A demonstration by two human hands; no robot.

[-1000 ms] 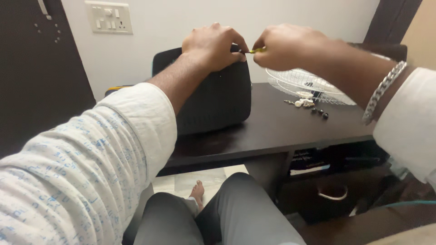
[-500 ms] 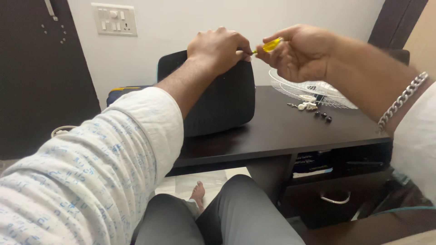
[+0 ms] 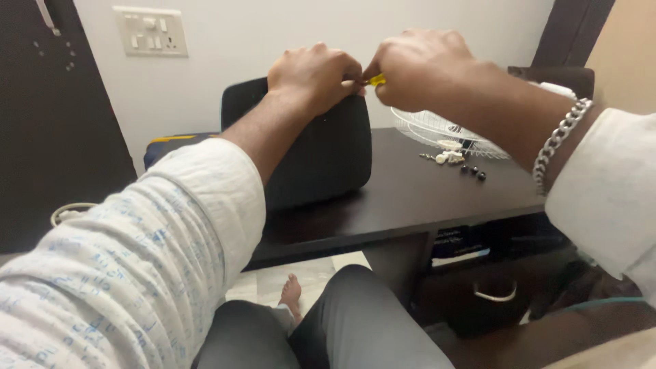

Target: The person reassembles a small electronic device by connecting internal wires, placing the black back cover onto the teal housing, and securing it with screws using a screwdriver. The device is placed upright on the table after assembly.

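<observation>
The left hand [image 3: 311, 75] clamps the top edge of the upright black rounded plastic casing [image 3: 321, 154], steadying it on the dark wooden surface [image 3: 410, 198]. At its 3 o'clock, the right hand [image 3: 420, 65] has fingers pinched around a yellow-handled screwdriver [image 3: 375, 80], tip hidden. A white wire fan grille [image 3: 444, 133] lies aside.

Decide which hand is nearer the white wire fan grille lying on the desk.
Right. The right hand is just above the grille's near edge; the left hand is farther left, atop the black unit.
</observation>
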